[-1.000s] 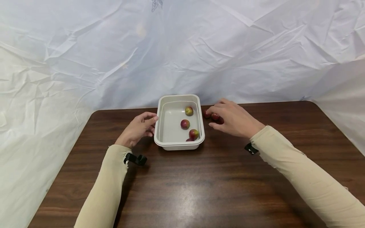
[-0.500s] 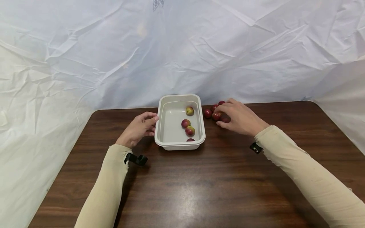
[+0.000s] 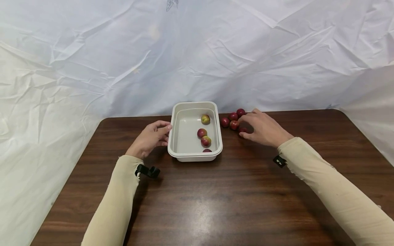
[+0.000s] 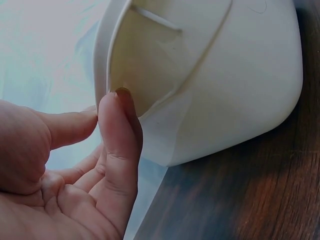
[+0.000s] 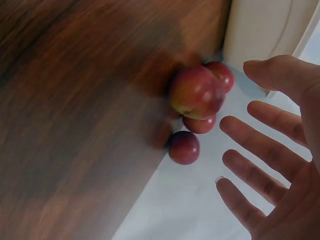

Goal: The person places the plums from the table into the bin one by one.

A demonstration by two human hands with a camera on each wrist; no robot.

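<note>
Small red plums (image 3: 233, 121) clustered on the table just right of a white tray (image 3: 178, 133) with four more.

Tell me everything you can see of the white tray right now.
The white tray is a rectangular, deep-walled tub with rounded corners and a rolled rim, apparently plastic. It sits upright on the dark wooden table, near the far edge. Four small red-yellow fruits lie inside, toward its right side. The left hand rests against its left wall, thumb at the rim. More red fruits lie just outside its right wall.
</note>
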